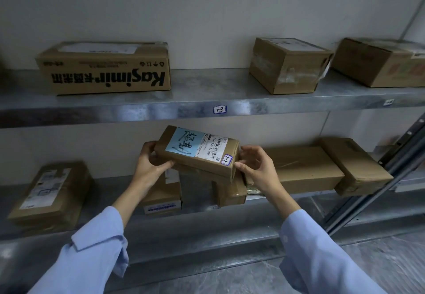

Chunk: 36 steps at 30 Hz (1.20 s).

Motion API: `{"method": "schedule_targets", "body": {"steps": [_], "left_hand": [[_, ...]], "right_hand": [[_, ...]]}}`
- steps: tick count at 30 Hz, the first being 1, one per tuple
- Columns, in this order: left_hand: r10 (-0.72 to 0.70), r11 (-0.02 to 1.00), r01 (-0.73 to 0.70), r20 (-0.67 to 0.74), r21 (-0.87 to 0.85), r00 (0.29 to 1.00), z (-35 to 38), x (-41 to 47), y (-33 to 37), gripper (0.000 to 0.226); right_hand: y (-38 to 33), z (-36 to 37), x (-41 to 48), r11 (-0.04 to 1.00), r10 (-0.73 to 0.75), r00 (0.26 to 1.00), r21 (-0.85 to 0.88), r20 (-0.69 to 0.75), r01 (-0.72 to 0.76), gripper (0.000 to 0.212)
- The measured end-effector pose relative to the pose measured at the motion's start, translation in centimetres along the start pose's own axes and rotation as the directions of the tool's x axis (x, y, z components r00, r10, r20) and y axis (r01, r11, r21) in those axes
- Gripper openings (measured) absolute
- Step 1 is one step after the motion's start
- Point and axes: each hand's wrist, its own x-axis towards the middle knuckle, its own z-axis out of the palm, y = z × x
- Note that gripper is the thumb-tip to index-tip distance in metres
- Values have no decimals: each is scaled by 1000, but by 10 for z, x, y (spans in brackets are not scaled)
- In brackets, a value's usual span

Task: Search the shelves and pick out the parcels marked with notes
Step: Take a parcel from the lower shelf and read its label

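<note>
A small brown parcel point(202, 161) is lifted above the lower shelf point(110, 204), tilted toward me. A blue handwritten note point(184, 143) is stuck on its top, beside a white shipping label and a small tag. My left hand point(150, 162) grips its left end, thumb along the front edge. My right hand point(255, 163) holds the right end with curled fingers and the thumb at the near corner. Under it, two more parcels point(162, 196) stand on the lower shelf, partly hidden.
The upper shelf point(207, 100) carries a long Kasimir box point(105, 68) at left and two cartons point(287, 65) at right. Lower shelf: a flat parcel point(49, 193) at left, long parcels point(305, 167) at right. A diagonal steel brace point(377, 183) runs along the right side.
</note>
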Motion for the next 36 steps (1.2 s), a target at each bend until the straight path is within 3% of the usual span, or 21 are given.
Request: {"method": "schedule_targets", "body": {"steps": [8, 12, 15, 21, 27, 33, 36], "left_hand": [[40, 999, -41, -14, -8, 999, -7, -7, 3, 65], [48, 999, -49, -14, -24, 999, -9, -9, 0, 62], [65, 998, -64, 19, -28, 998, -10, -12, 1, 59], [17, 998, -9, 146, -55, 989, -12, -19, 5, 63], [-77, 996, 84, 277, -13, 958, -27, -18, -1, 74], [-73, 995, 88, 269, -46, 960, -35, -19, -1, 72], [-73, 993, 97, 297, -66, 952, -34, -20, 0, 69]], "right_hand": [[-2, 9, -5, 998, 54, 995, 22, 88, -56, 36], [-6, 17, -8, 995, 84, 993, 55, 78, -89, 45], [-4, 20, -7, 997, 73, 995, -19, 62, -72, 62], [3, 21, 0, 992, 29, 997, -119, -78, -38, 73], [13, 11, 5, 989, 53, 998, -134, -27, -56, 75], [18, 9, 7, 989, 74, 995, -135, 63, -65, 73], [17, 12, 7, 988, 74, 994, -138, 78, -63, 84]]}}
